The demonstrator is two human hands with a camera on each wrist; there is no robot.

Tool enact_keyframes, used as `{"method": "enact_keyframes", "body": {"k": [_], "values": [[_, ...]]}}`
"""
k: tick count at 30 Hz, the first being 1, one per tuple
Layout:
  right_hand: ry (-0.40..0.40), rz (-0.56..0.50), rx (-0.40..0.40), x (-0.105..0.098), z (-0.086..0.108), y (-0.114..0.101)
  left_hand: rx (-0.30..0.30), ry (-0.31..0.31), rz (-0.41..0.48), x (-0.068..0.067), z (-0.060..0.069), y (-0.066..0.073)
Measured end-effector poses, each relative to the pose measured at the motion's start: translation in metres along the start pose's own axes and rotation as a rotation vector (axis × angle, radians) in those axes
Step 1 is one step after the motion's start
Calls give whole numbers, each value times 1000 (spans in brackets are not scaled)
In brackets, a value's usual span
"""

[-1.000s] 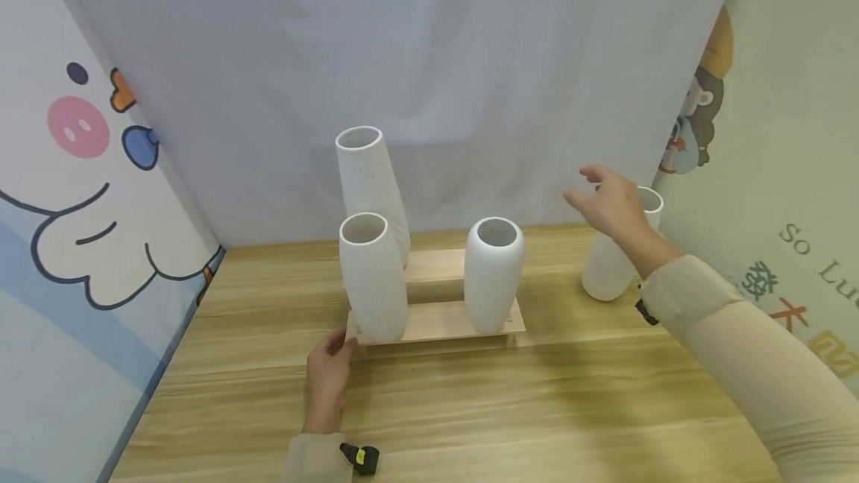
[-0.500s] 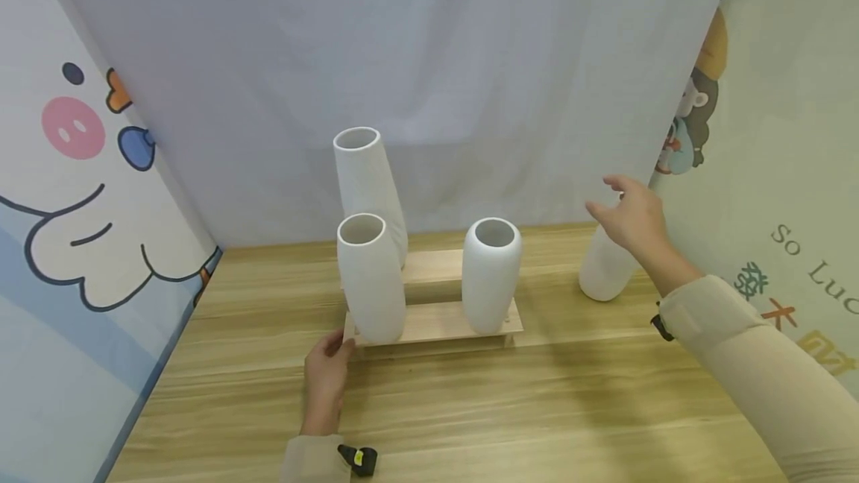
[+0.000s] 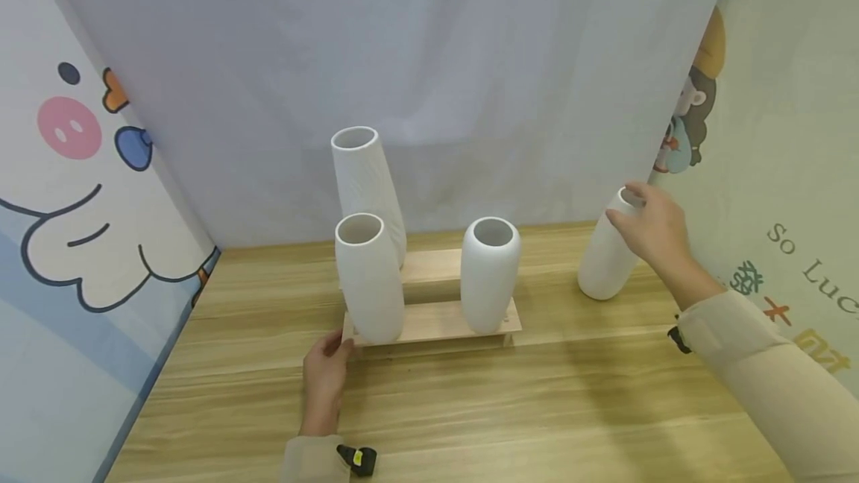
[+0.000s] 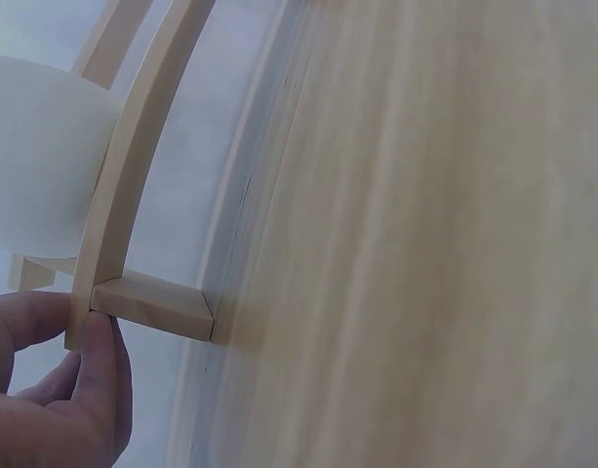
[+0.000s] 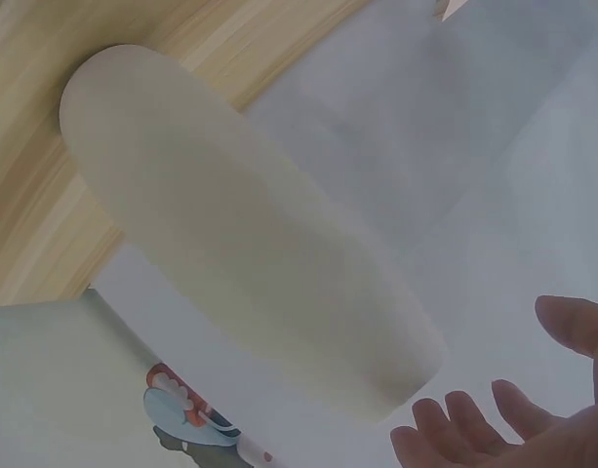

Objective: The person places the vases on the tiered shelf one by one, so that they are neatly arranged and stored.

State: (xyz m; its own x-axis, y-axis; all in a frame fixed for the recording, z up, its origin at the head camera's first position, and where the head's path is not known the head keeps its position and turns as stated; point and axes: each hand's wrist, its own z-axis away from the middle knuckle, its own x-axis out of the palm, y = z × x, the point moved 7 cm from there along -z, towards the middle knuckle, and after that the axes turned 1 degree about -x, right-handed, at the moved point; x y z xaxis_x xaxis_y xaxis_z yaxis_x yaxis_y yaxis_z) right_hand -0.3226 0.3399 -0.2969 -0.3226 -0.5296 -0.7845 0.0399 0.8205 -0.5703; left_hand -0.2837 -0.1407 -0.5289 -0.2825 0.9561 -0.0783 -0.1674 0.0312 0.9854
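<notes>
My left hand pinches the front left end of a low two-step wooden stand; in the left wrist view thumb and fingers lie on either side of its board. On the stand's front step are two white vases, a taller one at the left and a shorter one at the right. The tallest vase stands behind at the left. At the far right my right hand is at the mouth of another white vase, thumb and fingers spread; the right wrist view shows the thumb apart from that vase.
Everything stands on a wood-grain table. A grey-white curtain hangs behind the table's back edge. Printed cartoon panels, one at the left and one at the right, close off the sides.
My right hand has moved right and slightly down, from in front of the far-right vase to its mouth. The left hand stays on the stand, and the vases stay in place.
</notes>
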Motion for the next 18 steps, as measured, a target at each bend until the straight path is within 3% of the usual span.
{"method": "enact_keyframes", "body": {"k": [18], "values": [[56, -19, 28, -17, 10, 33, -13, -18, -2, 0, 1, 0]]}}
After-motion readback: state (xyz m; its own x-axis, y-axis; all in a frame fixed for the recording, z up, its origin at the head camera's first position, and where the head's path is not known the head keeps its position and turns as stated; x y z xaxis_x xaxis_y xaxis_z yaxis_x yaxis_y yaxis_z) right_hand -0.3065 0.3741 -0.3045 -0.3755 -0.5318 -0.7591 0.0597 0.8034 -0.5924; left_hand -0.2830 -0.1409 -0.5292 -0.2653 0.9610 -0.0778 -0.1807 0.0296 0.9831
